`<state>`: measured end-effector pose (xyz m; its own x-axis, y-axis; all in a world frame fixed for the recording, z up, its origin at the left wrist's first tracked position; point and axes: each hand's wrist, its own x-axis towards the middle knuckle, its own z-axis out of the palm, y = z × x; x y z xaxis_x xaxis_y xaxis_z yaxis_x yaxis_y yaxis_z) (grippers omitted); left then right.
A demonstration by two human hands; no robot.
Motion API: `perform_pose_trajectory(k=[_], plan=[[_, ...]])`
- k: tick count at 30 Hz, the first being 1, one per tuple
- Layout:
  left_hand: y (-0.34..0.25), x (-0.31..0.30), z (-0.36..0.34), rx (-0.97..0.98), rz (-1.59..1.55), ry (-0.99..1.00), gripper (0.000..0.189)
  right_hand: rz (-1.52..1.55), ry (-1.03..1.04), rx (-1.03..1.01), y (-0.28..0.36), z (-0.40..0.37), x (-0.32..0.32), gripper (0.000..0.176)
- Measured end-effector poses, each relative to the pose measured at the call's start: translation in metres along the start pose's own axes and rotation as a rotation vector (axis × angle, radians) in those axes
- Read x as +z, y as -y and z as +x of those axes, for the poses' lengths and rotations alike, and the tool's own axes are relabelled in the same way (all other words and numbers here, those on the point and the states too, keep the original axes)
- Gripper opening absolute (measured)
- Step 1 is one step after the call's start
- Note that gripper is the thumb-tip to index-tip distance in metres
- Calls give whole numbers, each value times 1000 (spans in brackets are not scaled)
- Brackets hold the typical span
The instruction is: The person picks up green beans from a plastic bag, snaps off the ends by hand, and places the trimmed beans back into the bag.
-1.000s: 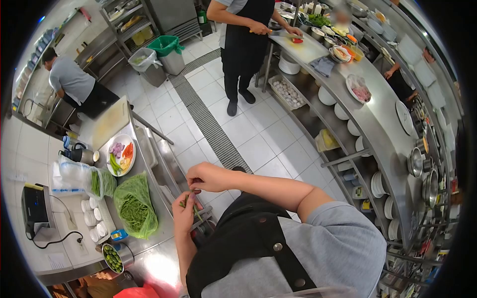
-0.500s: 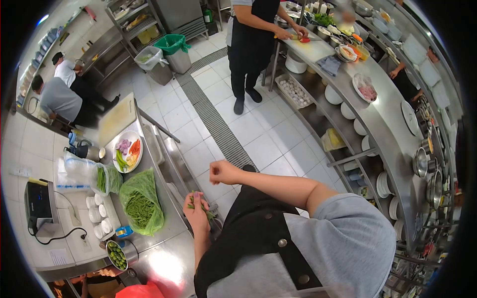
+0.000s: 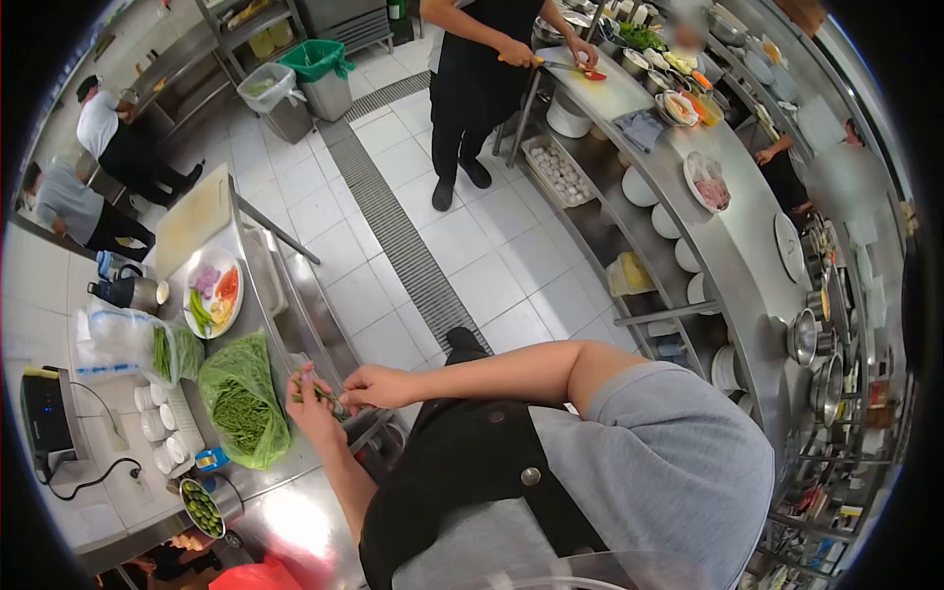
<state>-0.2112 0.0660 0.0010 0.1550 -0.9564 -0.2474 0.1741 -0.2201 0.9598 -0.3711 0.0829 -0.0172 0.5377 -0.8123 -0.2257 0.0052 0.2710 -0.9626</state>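
My left hand is closed around a few thin green beans, over the front edge of the steel counter. My right hand has its fingers pinched together right beside them, at the beans' near end; what lies between its fingertips is too small to make out. Left of my hands, an open green plastic bag full of green beans rests on the counter. Behind it stands a white plate with chopped purple onion, red and yellow pieces and green chillies.
A cutting board lies at the counter's far end. Near the bag are white cups, a blue tape dispenser and a metal pot of small green limes. Across the aisle, a co-worker cuts something red with a knife.
My right hand has come down and left to meet my left hand at the beans. Both hands now sit closer to the bag. The view has shifted slightly, and the co-worker's knife has moved.
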Motion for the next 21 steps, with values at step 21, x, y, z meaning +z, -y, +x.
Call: perform_pose_trajectory(k=[21], plan=[[-24,59,71,149,-50,-472,21,-606,276,-377,74,79,-84,32]])
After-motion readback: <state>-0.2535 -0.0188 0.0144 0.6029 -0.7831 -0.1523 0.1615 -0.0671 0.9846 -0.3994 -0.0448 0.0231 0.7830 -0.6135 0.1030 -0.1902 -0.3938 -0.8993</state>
